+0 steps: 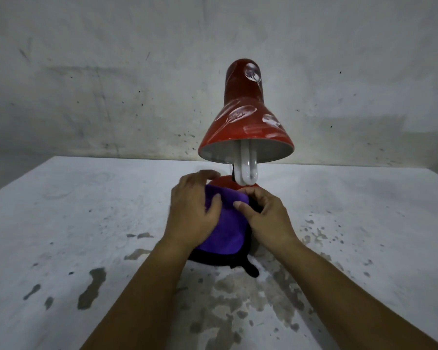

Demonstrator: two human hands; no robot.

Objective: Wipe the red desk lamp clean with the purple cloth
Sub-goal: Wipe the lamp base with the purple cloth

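Observation:
The red desk lamp (pixel 245 117) stands upright at the middle of the table, its shade smeared with white marks and a white bulb (pixel 248 170) hanging out below. The purple cloth (pixel 228 223), edged in black, is draped over the lamp's red base (pixel 223 183). My left hand (pixel 192 213) lies flat on the cloth's left side, thumb pressed into the fabric. My right hand (pixel 266 215) pinches the cloth's right edge against the base. Most of the base is hidden under the cloth and hands.
A white table (pixel 86 223) with worn grey patches stretches to both sides. A stained grey wall (pixel 111 84) rises just behind the table's far edge. The cloth's black tag (pixel 250 270) trails toward me.

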